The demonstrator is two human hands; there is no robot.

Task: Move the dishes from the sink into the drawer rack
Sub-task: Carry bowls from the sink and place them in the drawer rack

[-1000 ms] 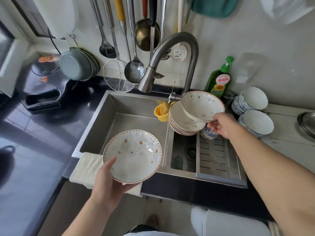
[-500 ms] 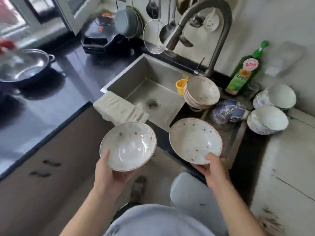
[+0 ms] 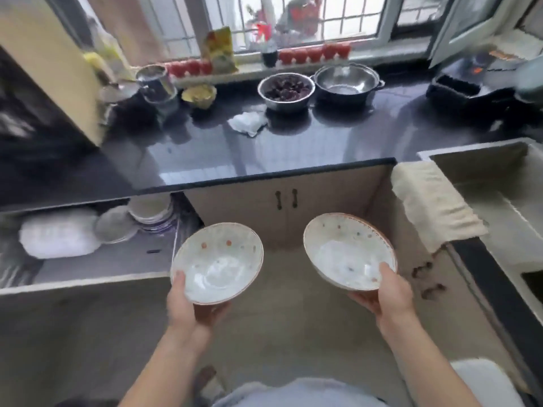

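I hold two white spotted bowls with brown rims over the floor, in front of the corner cabinet. My left hand (image 3: pixel 192 304) grips the left bowl (image 3: pixel 219 261) at its near rim, thumb inside. My right hand (image 3: pixel 388 295) grips the right bowl (image 3: pixel 346 251) the same way. The open drawer rack (image 3: pixel 97 264) lies to the left under the dark counter, with stacked plates (image 3: pixel 151 211) and white dishes (image 3: pixel 57 235) at its back. The sink (image 3: pixel 499 201) is at the right edge.
A beige cloth (image 3: pixel 432 207) hangs over the sink's near rim. The dark counter (image 3: pixel 264 154) carries a steel bowl of dark fruit (image 3: pixel 286 91), a steel pot (image 3: pixel 346 82), a crumpled white rag (image 3: pixel 246 123) and jars. Cabinet doors with black handles (image 3: pixel 286 198) face me.
My view has swung left from the sink to the window counter and the open drawer. Both hands carried their bowls away from the sink, the right one having lifted its bowl off the stack.
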